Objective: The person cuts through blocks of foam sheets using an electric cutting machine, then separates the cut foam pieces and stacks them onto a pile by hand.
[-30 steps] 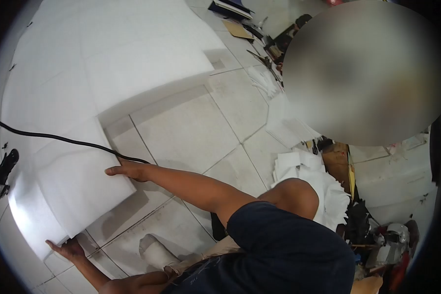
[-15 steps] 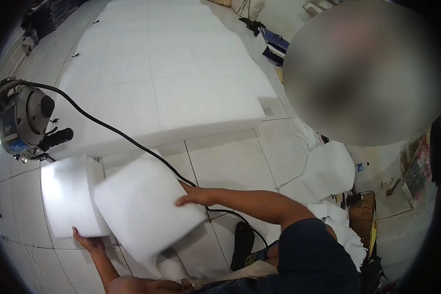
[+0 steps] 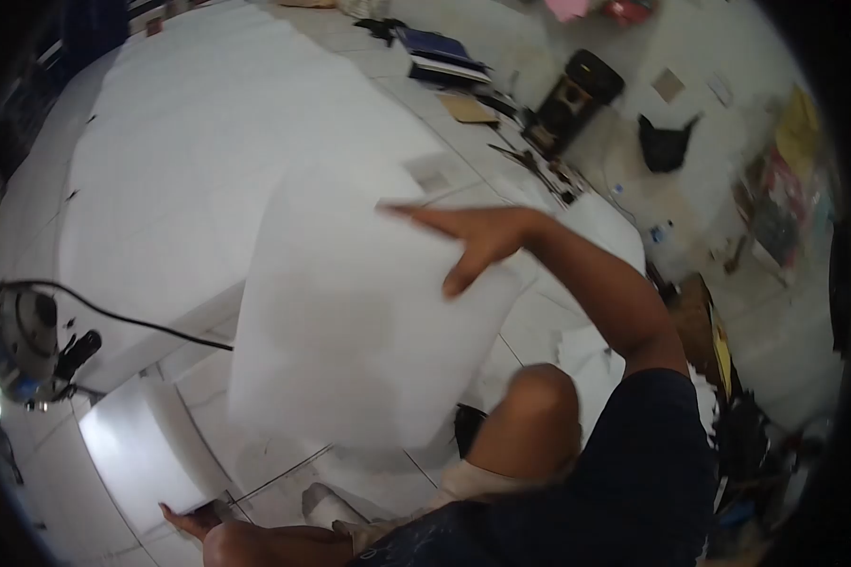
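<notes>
A thick white foam block [image 3: 147, 449] lies tilted at the lower left, its top brightly lit. My left hand [image 3: 194, 522] grips its near edge, thumb at the top face; the other fingers are partly hidden. A larger white foam piece [image 3: 350, 321] is in the middle, raised above the floor and blurred by motion. My right hand [image 3: 477, 241] reaches over its upper right part, fingers stretched out and thumb apart. Whether that palm touches the foam I cannot tell.
A large white foam slab [image 3: 189, 142] covers the floor ahead. A power tool [image 3: 28, 340] with a black cable [image 3: 142, 321] stands at left. Blue boxes [image 3: 440, 57], a black speaker-like case [image 3: 572, 99] and white foam scraps [image 3: 591, 364] lie at right.
The larger foam piece has moved up and to the right, away from the block, and my right hand has opened. The view has turned rightward. My left hand stays at the block.
</notes>
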The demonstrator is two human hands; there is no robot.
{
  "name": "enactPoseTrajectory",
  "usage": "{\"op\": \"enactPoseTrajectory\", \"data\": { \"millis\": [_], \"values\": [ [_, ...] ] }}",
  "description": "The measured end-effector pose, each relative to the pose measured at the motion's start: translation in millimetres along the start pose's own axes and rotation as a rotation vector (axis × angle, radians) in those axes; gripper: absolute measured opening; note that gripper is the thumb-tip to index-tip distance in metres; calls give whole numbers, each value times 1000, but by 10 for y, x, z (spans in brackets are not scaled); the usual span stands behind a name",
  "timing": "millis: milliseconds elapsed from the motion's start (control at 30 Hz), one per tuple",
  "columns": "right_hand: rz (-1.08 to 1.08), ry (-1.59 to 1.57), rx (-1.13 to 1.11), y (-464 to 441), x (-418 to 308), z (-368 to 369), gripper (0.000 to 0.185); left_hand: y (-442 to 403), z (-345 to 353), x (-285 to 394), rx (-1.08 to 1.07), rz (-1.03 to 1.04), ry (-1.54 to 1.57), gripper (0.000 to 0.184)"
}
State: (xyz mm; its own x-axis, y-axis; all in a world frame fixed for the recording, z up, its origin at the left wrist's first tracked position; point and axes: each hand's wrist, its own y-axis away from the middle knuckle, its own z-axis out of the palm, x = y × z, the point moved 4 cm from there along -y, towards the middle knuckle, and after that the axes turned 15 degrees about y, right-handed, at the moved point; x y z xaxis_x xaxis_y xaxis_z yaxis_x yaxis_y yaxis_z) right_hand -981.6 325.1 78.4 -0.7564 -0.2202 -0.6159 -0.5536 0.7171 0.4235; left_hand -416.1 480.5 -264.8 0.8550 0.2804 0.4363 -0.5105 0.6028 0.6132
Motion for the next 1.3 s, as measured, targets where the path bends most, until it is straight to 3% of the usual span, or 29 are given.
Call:
{"op": "enactPoseTrajectory", "data": {
  "millis": [33, 133, 267, 300, 433, 600, 867, 1033, 1100, 1200, 1233, 1300],
  "values": [
    [106, 55, 131, 328, 248, -178, 119, 111, 62, -30, 83, 67, 58, 72],
    [330, -268, 541, 1581, 809, -422, 100, 213, 143, -89, 74, 98, -3, 72],
    [541, -415, 1167, 3584, 2128, -547, 56, 359, 228, -207, 31, 114, -74, 72],
    [541, -500, 1304, 3971, 2343, -563, 55, 406, 252, -256, 23, 116, -94, 72],
    [449, -603, 1483, 5046, 2695, -639, 58, 627, 346, -533, -1, 127, -140, 72],
    [330, -654, 1577, 5868, 3371, -602, 45, 957, 407, -881, 12, 166, -189, 72],
    [427, -787, 1497, 6118, 4594, -644, 58, 1424, 320, -1074, 59, 247, -237, 72],
    [612, -951, 1412, 5614, 4915, -415, 71, 1685, 69, -796, 88, 311, -227, 71],
    [821, -1093, 1286, 5455, 4888, -273, 75, 1776, -53, -644, 97, 330, -224, 71],
    [813, -1036, 1305, 5610, 5136, -215, 74, 1954, -317, -316, 103, 356, -202, 71],
    [756, -1109, 1222, 5665, 5261, -208, 73, 2033, -420, -172, 97, 366, -189, 71],
    [786, -1247, 1258, 5808, 5225, -237, 74, 2153, -626, 140, 48, 362, -160, 71]
  ]
}}
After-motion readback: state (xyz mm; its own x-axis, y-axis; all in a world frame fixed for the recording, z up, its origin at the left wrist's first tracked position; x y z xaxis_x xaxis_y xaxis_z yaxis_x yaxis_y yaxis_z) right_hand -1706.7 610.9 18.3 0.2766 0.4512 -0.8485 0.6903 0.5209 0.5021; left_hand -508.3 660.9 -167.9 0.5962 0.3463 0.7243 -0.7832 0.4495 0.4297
